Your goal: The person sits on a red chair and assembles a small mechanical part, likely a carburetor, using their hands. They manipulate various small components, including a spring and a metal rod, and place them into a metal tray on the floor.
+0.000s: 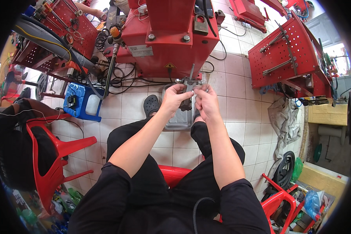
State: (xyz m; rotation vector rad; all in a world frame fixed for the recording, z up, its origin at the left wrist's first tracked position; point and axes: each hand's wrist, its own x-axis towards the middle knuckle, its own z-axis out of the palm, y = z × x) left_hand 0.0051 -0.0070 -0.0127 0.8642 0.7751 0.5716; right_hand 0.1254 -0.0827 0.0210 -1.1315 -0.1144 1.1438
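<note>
My left hand (172,101) and my right hand (207,102) are close together above my knees. Both are closed, with thumbs and fingers bent inward toward each other. A small pale bit shows between the fingertips, too small to name. Just beyond and partly behind the fingers stands a metal clamp-like fixture (190,82) with an upright rod, set before the red machine. Below it, a dark mechanical part (186,105) hangs over a grey metal tray (176,124) on the tiled floor. My hands hide part of the fixture and tray.
A large red machine (163,58) with a padlock (201,25) stands ahead. Black cables run over the floor beside a blue stool (78,102). Red perforated cabinet (279,58) with tools, a grey cloth (283,123) and red chair (52,144) stand around me.
</note>
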